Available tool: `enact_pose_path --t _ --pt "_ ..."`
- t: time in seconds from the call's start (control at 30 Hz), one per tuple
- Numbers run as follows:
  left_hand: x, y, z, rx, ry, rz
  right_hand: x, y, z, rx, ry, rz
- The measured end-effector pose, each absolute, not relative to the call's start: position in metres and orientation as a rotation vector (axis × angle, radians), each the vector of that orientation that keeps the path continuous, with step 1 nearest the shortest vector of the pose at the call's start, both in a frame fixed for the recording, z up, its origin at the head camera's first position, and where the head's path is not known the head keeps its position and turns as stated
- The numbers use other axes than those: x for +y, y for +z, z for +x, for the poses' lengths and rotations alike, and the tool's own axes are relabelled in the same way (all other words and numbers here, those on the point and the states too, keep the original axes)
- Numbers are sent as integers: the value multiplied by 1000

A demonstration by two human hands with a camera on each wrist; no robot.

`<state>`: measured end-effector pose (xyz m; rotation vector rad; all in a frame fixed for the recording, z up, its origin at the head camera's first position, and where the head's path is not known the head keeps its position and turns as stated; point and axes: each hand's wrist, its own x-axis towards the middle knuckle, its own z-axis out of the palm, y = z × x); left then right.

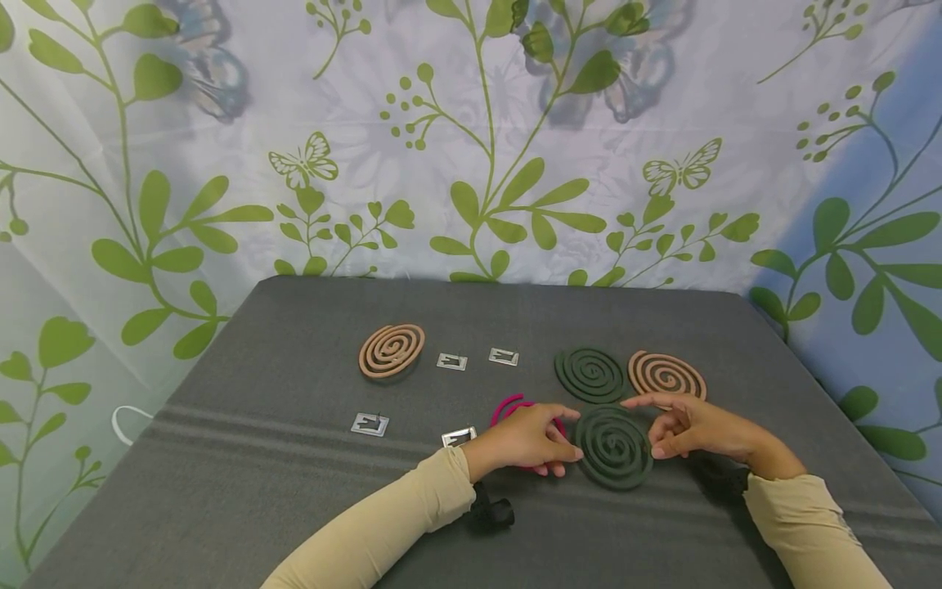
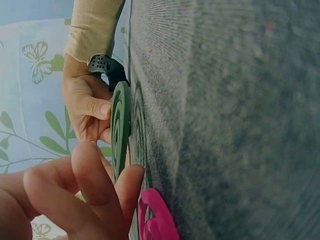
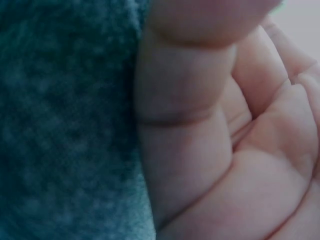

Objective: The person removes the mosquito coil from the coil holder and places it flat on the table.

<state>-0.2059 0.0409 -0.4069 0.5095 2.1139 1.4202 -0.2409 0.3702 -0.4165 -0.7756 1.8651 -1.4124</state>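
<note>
A dark green mosquito coil is held by its edges between my two hands. My left hand grips its left rim with thumb and index finger. On the opposite rim, my right hand has its thumb and index finger bent around the edge. The left wrist view shows the green coil edge-on, slightly raised off the cloth. Partly hidden under my left hand is a pink coil. Only the curled fingers and palm of the right hand fill the right wrist view; no coil shows there.
Another green coil and a brown coil lie behind my hands. A second brown coil is at the left. Small metal stands are scattered on the grey cloth. A patterned curtain hangs behind.
</note>
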Motion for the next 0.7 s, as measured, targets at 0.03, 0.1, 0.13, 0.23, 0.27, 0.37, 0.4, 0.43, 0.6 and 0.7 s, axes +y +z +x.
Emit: enact_pose_path --t 0.03,0.1,0.13,0.23,0.27,0.37,0.4,0.43,0.6,0.7 --pt "40 -407 -206 2112 1422 507 370 -417 -241 1864 -1412 -776" --pt "40 -406 -206 2109 1421 501 370 -416 -241 1854 -1414 -772" --pt "39 -406 -206 2107 1421 500 371 -416 -241 1850 -1415 -769" --pt "39 -405 -206 2102 1421 495 371 -416 -241 1833 -1422 -757" --pt "39 -405 -206 2102 1419 494 371 -417 -241 1829 -1424 -754" --pt "39 -405 -206 2104 1415 494 372 -417 -241 1826 -1426 -748" --pt "39 -404 -206 2105 1412 494 372 -417 -241 1827 -1424 -747" --pt "39 -404 -207 2106 1411 496 372 -417 -241 1828 -1421 -742" --pt "37 -404 -207 2117 1408 522 370 -415 -240 1856 -1387 -721" --pt "34 -402 -208 2112 1409 549 370 -413 -239 1898 -1356 -707"
